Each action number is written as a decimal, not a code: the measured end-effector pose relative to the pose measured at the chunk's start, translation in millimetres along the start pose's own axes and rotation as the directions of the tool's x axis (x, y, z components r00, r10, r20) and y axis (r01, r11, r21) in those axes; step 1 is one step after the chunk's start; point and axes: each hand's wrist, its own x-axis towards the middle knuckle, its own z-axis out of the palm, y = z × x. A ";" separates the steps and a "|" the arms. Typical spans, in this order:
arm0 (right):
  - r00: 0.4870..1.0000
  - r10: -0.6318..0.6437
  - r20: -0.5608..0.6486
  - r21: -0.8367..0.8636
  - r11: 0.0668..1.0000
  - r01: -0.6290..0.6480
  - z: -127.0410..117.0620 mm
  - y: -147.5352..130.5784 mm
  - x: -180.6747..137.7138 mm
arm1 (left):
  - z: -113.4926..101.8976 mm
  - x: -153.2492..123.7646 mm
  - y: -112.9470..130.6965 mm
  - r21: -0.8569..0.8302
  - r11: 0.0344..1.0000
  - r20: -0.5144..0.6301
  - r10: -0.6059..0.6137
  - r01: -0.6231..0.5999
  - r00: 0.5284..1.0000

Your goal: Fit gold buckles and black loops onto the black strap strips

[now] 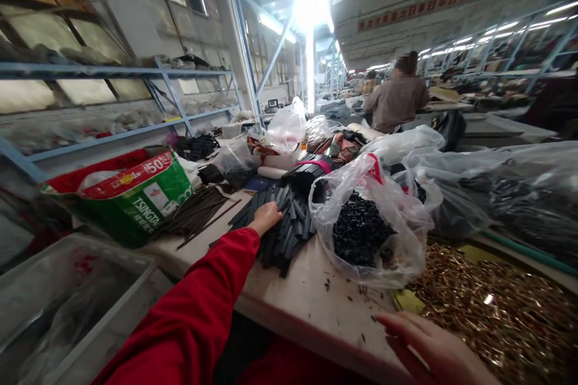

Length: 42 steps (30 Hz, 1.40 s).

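My left hand (267,217), in a red sleeve, reaches onto a fanned pile of flat black strips (291,228). Its fingers curl closed at the top of the pile, pinching a black strip; the fingertips are partly hidden. At the lower right, my right hand (428,343) hovers over the table's front edge, fingers stretched out and holding nothing. Beside that hand lies a heap of shiny gold-coloured metal pieces (497,307). Between the hands, a clear plastic bag (325,210) stands open, full of small black ring-like parts (361,225).
Brown strips (192,213) lie on the table left of the pile, near a green and red bag (135,204). A plastic bin (121,307) sits at lower left. Black crumbs dot the pale tabletop (307,295). A person (397,99) is farther back, facing away.
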 end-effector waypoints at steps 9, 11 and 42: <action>0.893 0.400 0.206 0.474 0.757 -0.449 29.5 -24.7 38.2 | -27.0 -77.3 35.8 -0.635 0.771 0.020 0.079 -0.048 0.997; 0.845 0.485 0.227 0.681 0.541 -0.494 33.5 -30.0 46.5 | -20.4 -103.4 45.3 -0.891 0.442 0.164 0.099 0.104 0.981; 0.851 0.493 0.180 -0.559 0.763 -0.324 38.6 109.7 116.5 | 61.8 -176.5 62.7 -0.648 0.078 0.737 0.314 0.757 0.598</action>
